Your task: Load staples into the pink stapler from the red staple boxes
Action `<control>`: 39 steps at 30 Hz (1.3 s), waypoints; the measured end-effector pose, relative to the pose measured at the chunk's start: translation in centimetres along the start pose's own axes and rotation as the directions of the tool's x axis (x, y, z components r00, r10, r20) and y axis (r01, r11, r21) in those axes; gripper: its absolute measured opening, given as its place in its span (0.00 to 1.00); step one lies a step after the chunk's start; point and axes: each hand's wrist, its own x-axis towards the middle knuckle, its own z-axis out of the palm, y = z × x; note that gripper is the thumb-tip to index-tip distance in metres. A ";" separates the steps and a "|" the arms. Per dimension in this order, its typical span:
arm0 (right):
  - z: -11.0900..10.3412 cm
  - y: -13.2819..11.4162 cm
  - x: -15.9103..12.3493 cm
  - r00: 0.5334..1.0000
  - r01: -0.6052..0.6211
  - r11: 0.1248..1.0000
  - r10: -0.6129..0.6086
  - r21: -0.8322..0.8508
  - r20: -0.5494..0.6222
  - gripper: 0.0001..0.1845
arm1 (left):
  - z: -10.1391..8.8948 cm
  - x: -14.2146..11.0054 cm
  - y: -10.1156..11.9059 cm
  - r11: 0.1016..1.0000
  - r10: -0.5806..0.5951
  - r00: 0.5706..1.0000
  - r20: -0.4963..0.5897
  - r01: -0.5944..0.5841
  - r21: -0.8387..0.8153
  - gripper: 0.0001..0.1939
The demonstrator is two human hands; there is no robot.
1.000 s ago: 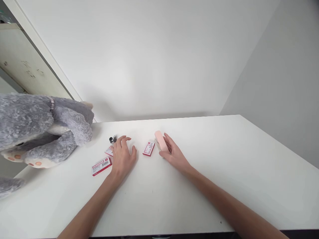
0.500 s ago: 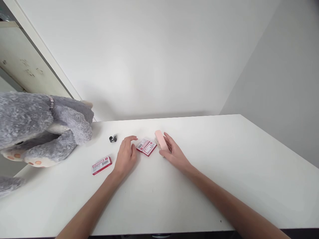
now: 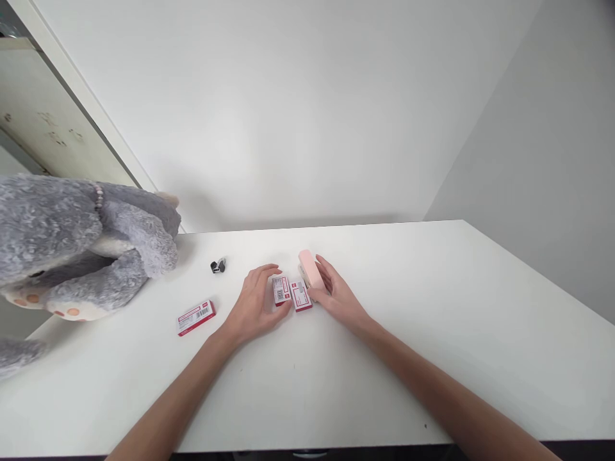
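My left hand [image 3: 254,302] curls over a small red and white box [image 3: 280,289], fingers behind it and thumb in front. A second box of the same kind [image 3: 301,296] lies right beside it, touching it. My right hand [image 3: 337,296] is wrapped round the near side of a pale pink stapler [image 3: 309,270], which rests on the white table [image 3: 432,307]. The two boxes lie between my hands, just left of the stapler.
A third red and white box [image 3: 195,317] lies alone to the left. A small black clip-like object [image 3: 218,266] sits behind it. A big grey plush toy [image 3: 86,246] covers the table's left end. White walls stand behind and to the right.
My left hand has slid a box from the left across to the right, up against the other box by the stapler. My right hand has stayed on the stapler.
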 end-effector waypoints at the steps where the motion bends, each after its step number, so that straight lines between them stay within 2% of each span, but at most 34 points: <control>1: 0.0 0.1 0.0 1.000 -0.001 1.000 0.001 -0.001 -0.001 0.47 | 0.0 0.0 -0.1 1.000 0.006 1.000 0.027 -0.006 0.012 0.31; 4: 0.0 0.4 0.2 1.000 0.006 1.000 -0.005 0.007 -0.011 0.45 | 0.1 -0.2 -0.3 0.999 -0.012 0.997 0.081 0.010 0.033 0.33; 6: -0.1 0.5 0.3 1.000 0.012 1.000 -0.012 0.020 -0.018 0.44 | 0.3 -0.3 -0.4 0.999 -0.045 0.996 0.072 0.043 0.031 0.31; 12: 0.1 -0.2 0.2 0.998 -0.032 0.999 0.034 0.025 -0.058 0.43 | 0.8 -0.2 -0.7 0.991 -0.135 0.990 -0.038 0.135 0.005 0.28; 16: 0.3 -0.9 -0.2 0.995 -0.061 0.998 0.061 -0.004 -0.079 0.41 | 0.6 -0.3 0.0 0.985 -0.169 0.977 -0.128 0.162 -0.063 0.28; 18: 0.3 -1.0 -0.2 0.994 -0.064 0.998 0.062 -0.016 -0.090 0.40 | 0.5 -0.4 0.6 0.985 -0.150 0.983 -0.107 0.139 -0.105 0.29; 22: 0.3 -0.8 -0.1 0.995 -0.051 0.998 0.049 -0.025 -0.085 0.40 | 0.6 -0.6 1.8 0.989 -0.051 0.999 0.011 0.052 -0.139 0.30; 28: 0.2 -0.5 0.1 0.995 -0.065 0.997 0.061 -0.039 -0.074 0.40 | 0.9 -0.7 1.6 0.991 -0.055 0.992 0.111 0.068 -0.119 0.30; 34: 0.3 -0.7 -0.2 0.991 -0.077 0.994 0.068 -0.082 -0.113 0.37 | 1.2 -0.7 0.7 0.993 -0.106 0.993 0.045 0.108 -0.048 0.36; 39: 0.3 -0.8 -0.5 0.987 -0.070 0.989 0.049 -0.133 -0.152 0.35 | 1.2 -0.6 0.4 0.988 -0.149 0.988 0.044 0.151 -0.038 0.32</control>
